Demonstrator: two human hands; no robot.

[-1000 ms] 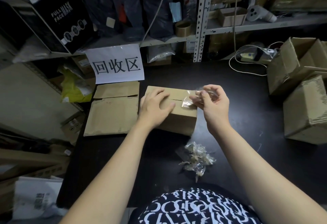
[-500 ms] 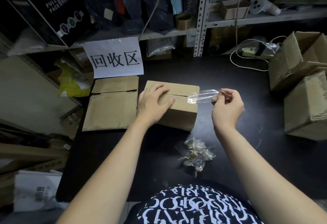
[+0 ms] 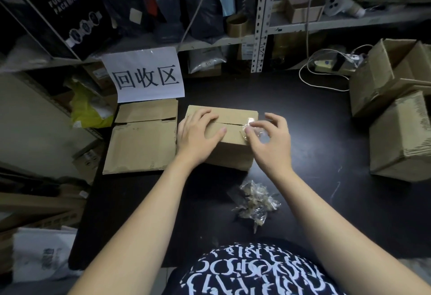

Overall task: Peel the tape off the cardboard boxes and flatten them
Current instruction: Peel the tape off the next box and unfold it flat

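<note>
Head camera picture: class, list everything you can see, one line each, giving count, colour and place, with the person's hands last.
cardboard box: one, brown, table centre, under the hands
clear tape strip: one, transparent, at that box's right end
flattened cardboard: one, brown, left of the box
crumpled tape pile: one, clear, nearer the person
unflattened boxes: two, brown, table's right edge
paper sign: one, white, behind the flattened cardboard
table: one, black
left hand: flat on the box top
right hand: holding the tape strip

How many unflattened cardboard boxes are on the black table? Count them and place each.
3. The centre box under the left hand; the open box at right; the nearer box in front of it. Others may sit off-frame.
</note>
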